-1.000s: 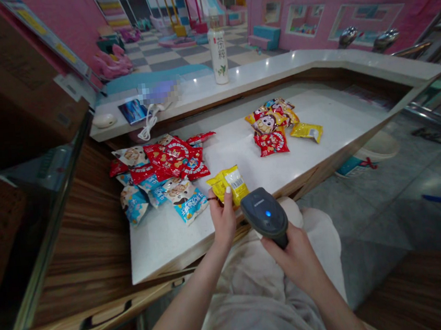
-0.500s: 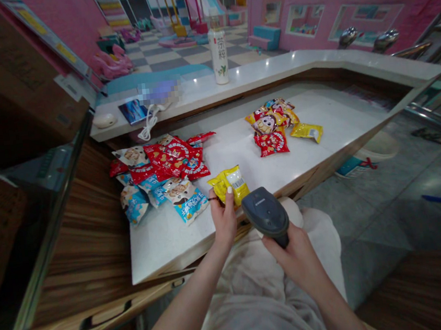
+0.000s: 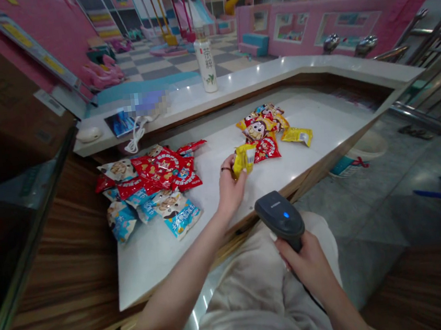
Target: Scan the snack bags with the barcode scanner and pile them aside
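From my head camera I look down at a white stone counter (image 3: 152, 269), my two hands well apart above it. My left hand (image 3: 230, 189) pinches a yellow snack packet (image 3: 244, 160) by its edge, lifted just clear of the counter and just in front of a heap of cartoon-printed packets (image 3: 260, 134). A ring sits on one of my left fingers (image 3: 226, 169). My right hand (image 3: 308, 266) is wrapped around the grip of a black barcode scanner (image 3: 280, 215), its blue light lit, held low over my lap and pointing up. To the left lies a larger pile of red and blue snack packets (image 3: 155, 180). A single yellow packet (image 3: 297, 136) lies just right of the heap. Beyond, on a raised white ledge (image 3: 269, 70), stands a white bottle (image 3: 205, 64) with a printed label.
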`<state>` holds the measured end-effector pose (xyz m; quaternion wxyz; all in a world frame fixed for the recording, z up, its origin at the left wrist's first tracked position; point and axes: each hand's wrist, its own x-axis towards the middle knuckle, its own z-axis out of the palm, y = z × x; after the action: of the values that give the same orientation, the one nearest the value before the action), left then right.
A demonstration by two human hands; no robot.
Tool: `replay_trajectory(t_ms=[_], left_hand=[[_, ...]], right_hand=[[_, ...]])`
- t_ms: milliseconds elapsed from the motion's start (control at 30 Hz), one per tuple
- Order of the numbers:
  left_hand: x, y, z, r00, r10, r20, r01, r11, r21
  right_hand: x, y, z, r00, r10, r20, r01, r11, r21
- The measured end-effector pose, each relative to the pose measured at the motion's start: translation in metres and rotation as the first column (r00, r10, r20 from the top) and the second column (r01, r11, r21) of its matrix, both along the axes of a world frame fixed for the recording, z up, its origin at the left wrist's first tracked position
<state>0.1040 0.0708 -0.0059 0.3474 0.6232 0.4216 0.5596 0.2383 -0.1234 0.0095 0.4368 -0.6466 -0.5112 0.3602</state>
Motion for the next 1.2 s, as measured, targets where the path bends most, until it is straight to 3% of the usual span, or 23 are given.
replay_trajectory(t_ms=[133, 333, 500, 633, 733, 867, 1033, 1100, 1200], left_hand=[[0.04, 0.054, 0.006, 0.934, 0.122, -0.336, -0.038, 0.968, 0.247], [0.089, 0.101, -0.014, 0.656, 0.116, -0.746, 0.108, 0.963, 0.245], [0.107, 0.123, -0.02, 0.554, 0.122, -0.823, 0.126, 0.966, 0.228], [0.112, 0.131, -0.005, 0.558, 0.081, -0.826, 0.121, 0.976, 0.178], [0.105, 0.117, 0.009, 0.586, 0.063, -0.808, 0.159, 0.969, 0.191], [0.066, 0.066, 0.022, 0.675, 0.031, -0.737, 0.187, 0.959, 0.212], [-0.033, -0.019, 0.026, 0.771, 0.002, -0.637, 0.189, 0.954, 0.233], [-0.082, -0.045, 0.024, 0.765, 0.042, -0.643, 0.139, 0.963, 0.229], [-0.154, -0.066, 0.019, 0.68, 0.129, -0.722, 0.063, 0.97, 0.233]], right_hand=[[0.005, 0.002, -0.001, 1.0, -0.016, 0.004, 0.016, 1.0, 0.007], [0.013, 0.006, 0.0, 0.997, -0.063, 0.044, 0.062, 0.998, 0.015], [0.019, 0.01, -0.001, 0.996, -0.082, 0.043, 0.083, 0.996, -0.015], [0.019, 0.012, 0.001, 0.998, -0.056, -0.01, 0.056, 0.997, -0.056], [0.017, 0.011, 0.001, 0.998, -0.049, -0.025, 0.047, 0.996, -0.078], [0.013, 0.006, -0.003, 0.998, -0.047, -0.042, 0.042, 0.995, -0.095], [0.01, 0.0, -0.008, 0.997, 0.008, -0.081, -0.015, 0.996, -0.087], [0.008, -0.001, -0.008, 0.996, 0.029, -0.079, -0.035, 0.997, -0.073], [0.004, -0.001, -0.004, 0.995, 0.049, -0.086, -0.054, 0.996, -0.066]])
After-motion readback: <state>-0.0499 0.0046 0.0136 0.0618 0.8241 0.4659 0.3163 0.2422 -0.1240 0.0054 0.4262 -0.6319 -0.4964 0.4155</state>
